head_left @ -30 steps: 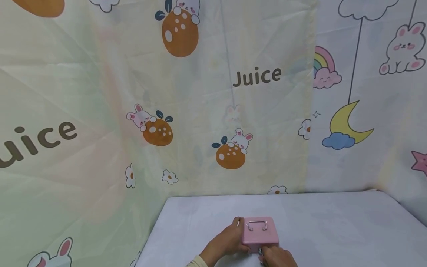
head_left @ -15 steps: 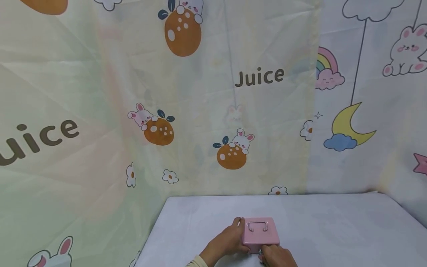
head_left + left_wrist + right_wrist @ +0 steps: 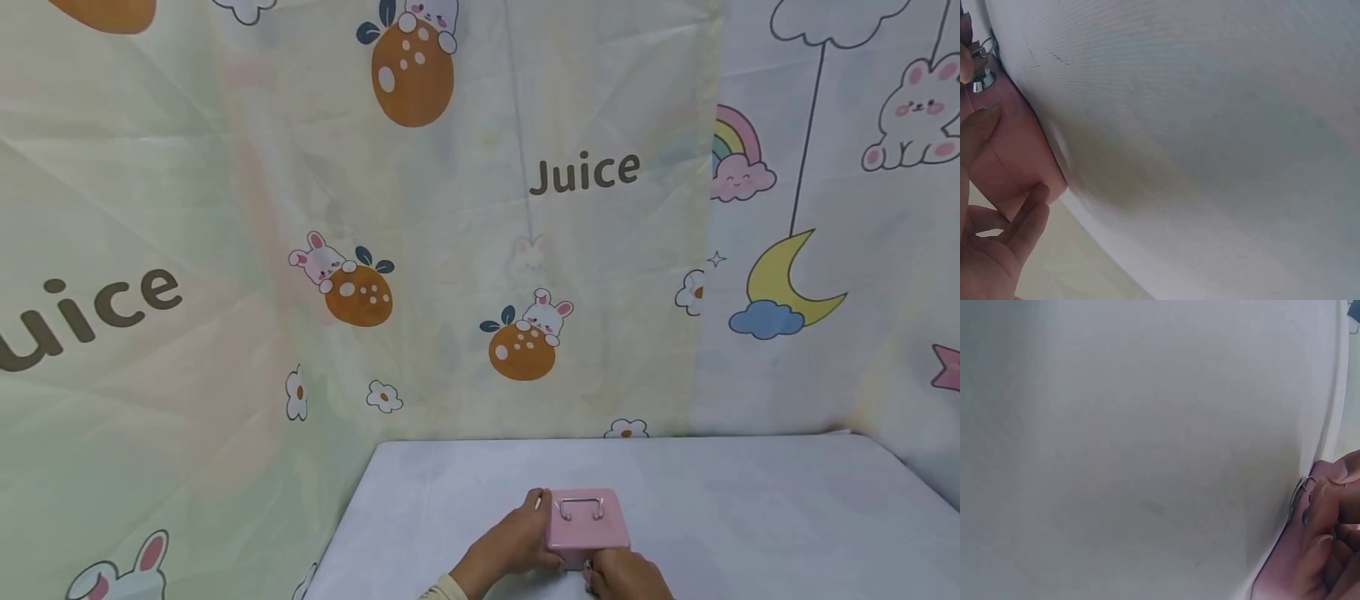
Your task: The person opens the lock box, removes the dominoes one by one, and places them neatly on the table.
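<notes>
A small pink metal box [image 3: 588,529] with a wire handle [image 3: 582,508] on its lid stands on the white table, lid down. My left hand [image 3: 513,537] holds its left side, thumb on the front and fingers round the far corner, as the left wrist view shows. At the front face, a silver lock [image 3: 984,81] sticks out. My right hand [image 3: 626,575] pinches a key there, mostly hidden by its fingers. A metal key ring [image 3: 1308,482] hangs from the key beside the fingertips in the right wrist view.
The white-covered table [image 3: 750,517] extends around the box to both sides and behind. Printed fabric curtains [image 3: 450,208] with rabbits, oranges and clouds hang behind the table and along its left and right sides.
The head view shifts slightly. Both hands stay at the box, and the right fingers move a little at the lock, with the metal there showing less than a second ago.
</notes>
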A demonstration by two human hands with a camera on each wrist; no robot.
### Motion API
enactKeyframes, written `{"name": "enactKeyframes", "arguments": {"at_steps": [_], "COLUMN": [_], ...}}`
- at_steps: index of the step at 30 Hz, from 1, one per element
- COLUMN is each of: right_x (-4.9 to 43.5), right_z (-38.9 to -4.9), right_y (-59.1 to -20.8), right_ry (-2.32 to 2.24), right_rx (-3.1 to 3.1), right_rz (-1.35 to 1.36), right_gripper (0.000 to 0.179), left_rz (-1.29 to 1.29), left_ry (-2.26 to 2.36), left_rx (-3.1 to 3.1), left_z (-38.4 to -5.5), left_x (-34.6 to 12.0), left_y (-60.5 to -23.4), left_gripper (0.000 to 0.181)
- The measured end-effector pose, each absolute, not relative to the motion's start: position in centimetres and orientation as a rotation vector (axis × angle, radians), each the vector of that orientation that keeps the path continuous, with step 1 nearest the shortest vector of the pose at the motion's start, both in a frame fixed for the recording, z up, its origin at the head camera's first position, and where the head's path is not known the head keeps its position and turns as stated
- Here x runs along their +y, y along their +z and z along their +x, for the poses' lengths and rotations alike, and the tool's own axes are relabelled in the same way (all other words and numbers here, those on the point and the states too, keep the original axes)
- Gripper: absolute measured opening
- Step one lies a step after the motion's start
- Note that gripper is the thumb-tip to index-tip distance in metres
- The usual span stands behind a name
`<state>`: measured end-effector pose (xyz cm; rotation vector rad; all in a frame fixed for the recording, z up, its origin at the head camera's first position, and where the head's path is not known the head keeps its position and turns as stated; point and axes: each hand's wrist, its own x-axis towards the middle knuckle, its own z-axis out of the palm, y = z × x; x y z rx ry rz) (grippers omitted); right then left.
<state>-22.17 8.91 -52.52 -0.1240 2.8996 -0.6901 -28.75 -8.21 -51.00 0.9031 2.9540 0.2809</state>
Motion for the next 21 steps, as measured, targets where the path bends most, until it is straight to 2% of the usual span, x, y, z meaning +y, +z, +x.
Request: {"name": "enactKeyframes", "arguments": {"at_steps": [9,21], "right_x": [10.4,11.1], "right_z": [-22.6,-23.2], "right_y": [-53.7,-55.7], "right_ry": [-1.012,-1.304], "right_rx": [2.745,2.475], "right_rz": [-0.074,0.048], "right_gripper": [0.033,0.023], "left_rz": [0.927,0.909], "left_ry": [0.274,0.257], "left_rx": [2.959,2.947], "left_z": [-28.9,-29.0], "left_x": [-8.2,-8.1], "left_y": [-51.4,-51.8], "left_gripper": [0.102,0.104]}}
